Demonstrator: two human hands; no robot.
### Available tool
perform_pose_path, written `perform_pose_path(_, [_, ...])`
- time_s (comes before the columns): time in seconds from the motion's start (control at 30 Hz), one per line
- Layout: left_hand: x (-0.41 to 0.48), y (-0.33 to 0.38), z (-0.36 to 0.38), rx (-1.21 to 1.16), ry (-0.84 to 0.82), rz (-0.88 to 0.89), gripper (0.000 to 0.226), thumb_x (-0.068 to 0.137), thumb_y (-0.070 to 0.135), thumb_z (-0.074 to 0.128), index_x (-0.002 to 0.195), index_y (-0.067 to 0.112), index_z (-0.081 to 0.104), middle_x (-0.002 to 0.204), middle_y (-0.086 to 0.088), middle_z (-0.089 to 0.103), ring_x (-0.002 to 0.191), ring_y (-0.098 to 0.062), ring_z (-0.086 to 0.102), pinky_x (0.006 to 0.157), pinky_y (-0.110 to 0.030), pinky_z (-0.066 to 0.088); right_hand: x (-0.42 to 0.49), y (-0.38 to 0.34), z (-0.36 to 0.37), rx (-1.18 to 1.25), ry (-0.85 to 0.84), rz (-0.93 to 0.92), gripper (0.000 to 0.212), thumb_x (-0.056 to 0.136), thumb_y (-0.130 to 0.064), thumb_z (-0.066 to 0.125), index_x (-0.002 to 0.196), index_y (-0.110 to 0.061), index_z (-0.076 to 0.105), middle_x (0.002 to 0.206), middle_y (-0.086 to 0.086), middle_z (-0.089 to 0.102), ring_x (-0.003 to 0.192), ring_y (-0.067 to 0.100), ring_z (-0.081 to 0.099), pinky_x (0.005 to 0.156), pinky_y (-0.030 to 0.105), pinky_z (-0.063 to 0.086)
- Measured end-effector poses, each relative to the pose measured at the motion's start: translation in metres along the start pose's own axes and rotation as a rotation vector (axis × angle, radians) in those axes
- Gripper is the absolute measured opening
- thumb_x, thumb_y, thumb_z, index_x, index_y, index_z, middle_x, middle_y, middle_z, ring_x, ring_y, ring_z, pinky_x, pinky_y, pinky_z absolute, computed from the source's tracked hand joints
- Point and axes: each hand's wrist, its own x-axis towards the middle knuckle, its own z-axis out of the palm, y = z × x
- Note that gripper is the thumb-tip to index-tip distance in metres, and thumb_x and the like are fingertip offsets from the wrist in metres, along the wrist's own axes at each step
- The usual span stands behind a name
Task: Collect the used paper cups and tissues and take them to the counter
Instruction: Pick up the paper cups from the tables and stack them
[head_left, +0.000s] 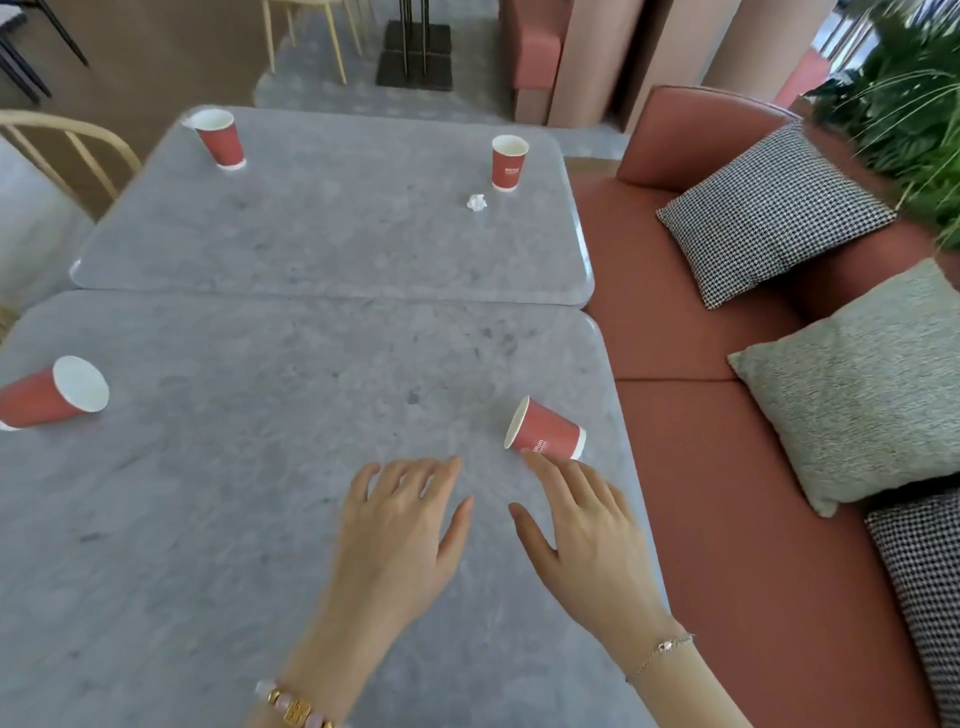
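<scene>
- My left hand (400, 525) and right hand (587, 535): fingers spread, empty.
- Tipped cup (545, 430) lies just beyond my right fingertips (531, 458), near table (234, 493).
- Crumpled tissue (476, 202) beside upright cup (509, 162), far table (337, 234).

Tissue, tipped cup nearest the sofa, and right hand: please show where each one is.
Tissue (476, 202): head view, middle of the crumpled ball.
Tipped cup (550, 430): head view, its red side wall.
Right hand (587, 525): head view, back of the hand.

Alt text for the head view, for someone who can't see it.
Open right hand at a tipped red cup on a grey table, open left hand beside it. Farther off: three more cups and a crumpled tissue.
</scene>
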Motion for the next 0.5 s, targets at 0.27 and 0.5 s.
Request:
perform_pose_path(0.27, [0.006,-0.003,0.007,0.003,-0.014,-0.048,0.04,0.084,0.034,0.042,0.102,0.013,0.071,0.087,0.0,0.072,0.079,-0.023,0.068,0.079,-0.042,0.052,0.028,0.043,0.037,-0.016,-0.037,0.029,0.043,0.08,-0.028,0.073,0.118,-0.009,0.061,0.106,0.004,0.068,0.094,0.028,0.066,0.075,0.038,0.052])
perform_pose_path(0.5, [0.006,-0.007,0.004,-0.005,-0.062,-0.087,0.041,0.085,0.035,0.042,0.103,0.012,0.071,0.09,0.0,0.072,0.081,-0.023,0.068,0.081,-0.043,0.053,0.06,0.084,0.069,-0.045,-0.214,0.127,0.072,0.084,-0.051,0.061,0.141,-0.015,0.039,0.139,0.0,0.047,0.127,0.02,0.045,0.097,0.036,0.043])
